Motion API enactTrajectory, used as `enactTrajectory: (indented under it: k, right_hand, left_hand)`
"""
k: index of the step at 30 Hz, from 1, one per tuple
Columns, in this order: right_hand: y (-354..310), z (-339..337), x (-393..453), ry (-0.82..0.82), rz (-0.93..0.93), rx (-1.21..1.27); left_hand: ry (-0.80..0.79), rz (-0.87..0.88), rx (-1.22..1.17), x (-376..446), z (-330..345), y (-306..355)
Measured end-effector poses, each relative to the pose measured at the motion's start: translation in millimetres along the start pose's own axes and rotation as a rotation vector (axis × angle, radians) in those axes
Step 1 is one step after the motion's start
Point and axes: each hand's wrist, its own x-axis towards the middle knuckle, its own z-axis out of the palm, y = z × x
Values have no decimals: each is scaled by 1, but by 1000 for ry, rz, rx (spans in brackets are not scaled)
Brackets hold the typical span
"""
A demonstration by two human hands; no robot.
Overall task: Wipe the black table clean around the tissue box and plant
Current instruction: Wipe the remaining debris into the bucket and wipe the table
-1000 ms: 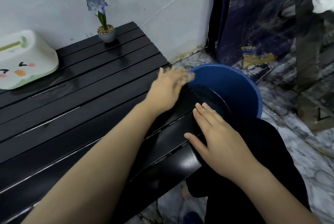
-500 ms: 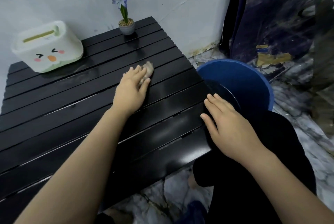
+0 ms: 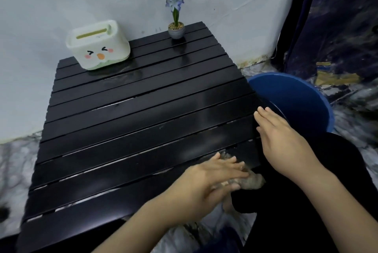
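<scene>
Currently, two hands on a black bench [image 3: 143,130];
left hand [image 3: 212,177] presses a cloth [image 3: 252,182] at the near corner, fingers [image 3: 231,162] straight; right hand [image 3: 286,140] lies flat, fingers together

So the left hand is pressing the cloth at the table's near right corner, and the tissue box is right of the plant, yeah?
No: the head view shows the tissue box left of the plant. The left hand does press the cloth at that corner.

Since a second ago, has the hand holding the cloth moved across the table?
Yes. The left hand slid its cloth away from the plant, to the black table's near right corner.
</scene>
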Motion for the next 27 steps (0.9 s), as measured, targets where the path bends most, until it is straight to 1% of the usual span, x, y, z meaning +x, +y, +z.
enactTrajectory:
  k: [1,2,3,4,6,7,8,9,10,11,12,14,17,19,21,25,27]
  right_hand:
    - [-3,-1,1,0,6,-13]
    - [-7,-2,2,-2,8,-26]
    - [-13,-3,4,-8,0,-32]
    - [-19,-2,7,-14,-24,-31]
    - [-37,1,15,-17,-110,-17]
    - [-48,4,21,-16,-157,-6]
    - [-60,8,27,-20,-199,5]
    - [-71,12,33,-30,-234,18]
    - [-81,17,38,-45,-260,32]
    - [-89,22,42,-61,-277,43]
    - [-96,27,45,-76,-287,48]
    - [-104,34,47,-88,-283,40]
    - [-107,37,46,-73,-261,31]
    - [-109,37,45,-72,-254,25]
    - [-112,37,45,-76,-240,18]
    - [-124,36,43,-94,-198,-8]
    - [-131,36,41,-98,-191,-8]
  left_hand:
    - [16,-39,-131,-5,-5,3]
    - [71,-83,-251,-9,-13,3]
    - [171,-125,-327,-12,-26,1]
    - [321,-164,-343,-15,-42,-5]
    - [648,-250,-214,-21,-80,-30]
    - [764,-310,-105,-24,-101,-46]
    - [828,-383,11,-27,-119,-63]
    - [835,-473,112,-31,-134,-80]
    - [798,-566,199,-35,-142,-95]
    - [740,-631,275,-39,-145,-106]
    - [686,-653,338,-42,-142,-112]
    - [619,-569,388,-48,-127,-111]
    - [448,-330,368,-64,-95,-86]
    - [355,-216,325,-80,-70,-63]
    - [319,-174,261,-96,-48,-42]
    - [297,-152,186,-121,-18,-15]
    - [336,-177,40,-129,-16,-7]
